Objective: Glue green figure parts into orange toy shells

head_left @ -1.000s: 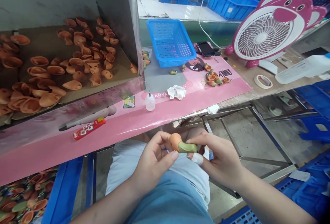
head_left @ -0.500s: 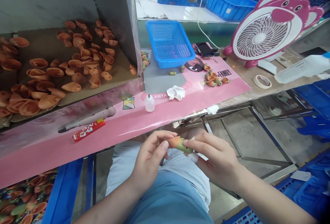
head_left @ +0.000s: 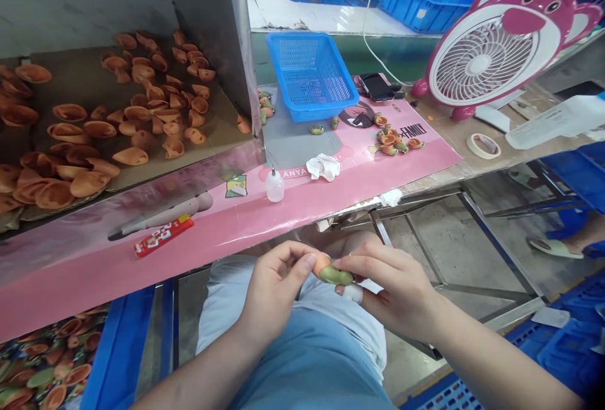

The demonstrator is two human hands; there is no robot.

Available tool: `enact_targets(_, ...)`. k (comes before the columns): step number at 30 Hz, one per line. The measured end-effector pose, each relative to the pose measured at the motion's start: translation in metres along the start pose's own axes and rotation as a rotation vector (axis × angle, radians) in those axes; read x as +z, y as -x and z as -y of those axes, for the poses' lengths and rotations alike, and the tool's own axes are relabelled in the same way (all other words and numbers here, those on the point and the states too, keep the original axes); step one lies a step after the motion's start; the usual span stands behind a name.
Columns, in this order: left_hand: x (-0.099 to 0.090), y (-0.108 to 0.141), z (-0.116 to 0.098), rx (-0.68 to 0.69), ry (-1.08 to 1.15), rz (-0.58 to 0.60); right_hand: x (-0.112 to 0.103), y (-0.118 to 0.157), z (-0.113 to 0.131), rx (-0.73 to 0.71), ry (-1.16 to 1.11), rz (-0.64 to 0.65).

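Head view has me pinching the orange-and-green piece (head_left: pixel 334 273) between the fingers (head_left: pixel 308 261) of my left hand (head_left: pixel 276 293) and right hand (head_left: pixel 390 290), clenched on it and held well off the bench (head_left: pixel 454 139), seemingly so both hands can steady it in sight.

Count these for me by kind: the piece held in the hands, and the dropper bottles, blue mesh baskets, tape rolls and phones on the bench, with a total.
Orange-and-green piece held by the left hand and right hand: 1
Dropper bottle: 1
Blue mesh basket: 1
Tape roll: 1
Phone: 1
Total: 5
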State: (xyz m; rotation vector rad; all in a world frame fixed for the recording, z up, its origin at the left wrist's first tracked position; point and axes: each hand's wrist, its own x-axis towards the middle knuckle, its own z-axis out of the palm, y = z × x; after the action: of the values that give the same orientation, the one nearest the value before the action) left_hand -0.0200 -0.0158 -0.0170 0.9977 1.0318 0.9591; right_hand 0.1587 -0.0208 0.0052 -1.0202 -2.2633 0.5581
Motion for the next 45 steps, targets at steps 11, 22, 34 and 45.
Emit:
enact_targets(11, 0.0046, 0.002, -0.0017, -0.006, -0.022, 0.014, 0.002, 0.0053, 0.0004, -0.045, 0.065, -0.02)
enact_targets(22, 0.0031, 0.0012, 0.0005, -0.015, -0.033, 0.019, 0.0035, 0.007, -0.0014, -0.025, 0.069, -0.021)
enact_targets(34, 0.0037, 0.0014, 0.0051, -0.033, 0.223, 0.002, -0.0001, 0.0045, -0.0062, 0.122, -0.184, -0.053)
enact_targets(45, 0.0077, 0.0049, 0.0046, -0.071, 0.239, -0.011, -0.0001, 0.007, -0.0042, 0.103, -0.171, -0.049)
